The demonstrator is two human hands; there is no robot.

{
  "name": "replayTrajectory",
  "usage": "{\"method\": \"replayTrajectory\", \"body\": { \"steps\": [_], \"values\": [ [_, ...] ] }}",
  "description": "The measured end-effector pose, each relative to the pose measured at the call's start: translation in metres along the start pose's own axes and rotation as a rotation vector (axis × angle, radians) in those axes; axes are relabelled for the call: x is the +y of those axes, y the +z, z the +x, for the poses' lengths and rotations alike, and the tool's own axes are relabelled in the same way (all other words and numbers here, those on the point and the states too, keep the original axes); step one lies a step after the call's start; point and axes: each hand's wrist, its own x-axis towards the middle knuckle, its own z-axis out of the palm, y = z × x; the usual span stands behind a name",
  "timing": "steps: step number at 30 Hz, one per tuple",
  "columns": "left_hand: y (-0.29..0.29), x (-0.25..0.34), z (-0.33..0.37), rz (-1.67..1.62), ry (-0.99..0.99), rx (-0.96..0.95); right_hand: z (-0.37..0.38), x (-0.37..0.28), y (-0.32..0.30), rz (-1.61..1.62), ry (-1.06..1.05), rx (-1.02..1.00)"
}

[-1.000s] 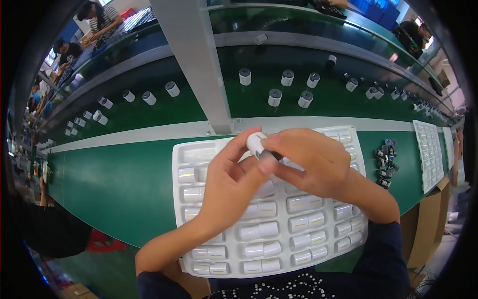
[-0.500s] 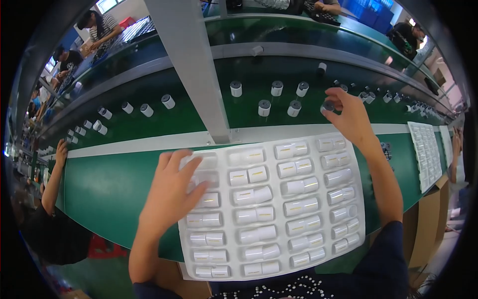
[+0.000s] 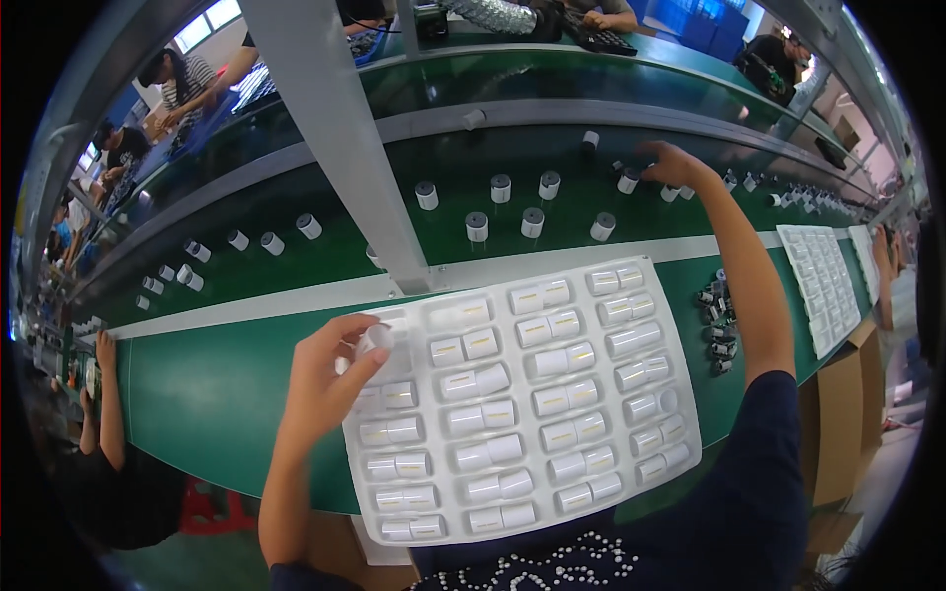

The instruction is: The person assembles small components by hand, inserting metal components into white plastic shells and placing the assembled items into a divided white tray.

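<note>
My left hand [image 3: 330,379] is closed around a small white cylinder [image 3: 374,341] at the far left corner of a white moulded tray [image 3: 498,360]. A second bit of white shows between its fingers. Most pockets of the tray hold white cylinders lying on their sides, end to end in pairs. My right hand [image 3: 680,165] reaches over the green conveyor belt [image 3: 379,212], its fingers apart beside an upright white cylinder with a dark top [image 3: 629,181]. I see nothing held in it. Another such cylinder [image 3: 602,228] stands nearer to me.
Several more cylinders [image 3: 477,228] stand along the belt. A grey metal post [image 3: 330,138] rises at the belt's near edge. Small dark parts [image 3: 722,320] lie on the green table [image 3: 217,379] right of the tray. More trays [image 3: 818,286] and a cardboard box [image 3: 847,404] are at right. Co-workers sit around.
My left hand has closed on a white cylinder. My right hand has left one dark-topped cylinder standing on the belt and moved farther out to the right. The whole view has shifted slightly.
</note>
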Motion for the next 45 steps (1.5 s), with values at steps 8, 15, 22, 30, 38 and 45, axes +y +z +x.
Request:
{"method": "replayTrajectory", "body": {
  "steps": [8,15,22,30,38,45],
  "values": [
    [0.043,0.009,0.019,-1.083,-0.373,-0.197,0.004,0.009,0.024,0.052,0.053,-0.262],
    [0.061,0.015,0.031,-1.281,-0.504,-0.296,-0.009,-0.044,0.016,0.523,0.028,0.106],
    [0.072,0.007,0.036,-1.435,-0.532,-0.115,-0.078,-0.210,0.026,1.698,0.041,-0.293],
    [0.077,0.005,0.032,-1.547,-0.512,-0.129,-0.138,-0.300,0.025,1.452,-0.017,-0.293],
    [0.073,0.003,0.025,-1.531,-0.444,-0.202,-0.142,-0.306,0.023,0.926,-0.456,-0.114],
    [0.066,0.007,0.021,-1.293,-0.582,-0.275,-0.144,-0.305,0.023,0.715,-0.719,-0.037]
  ]
}}
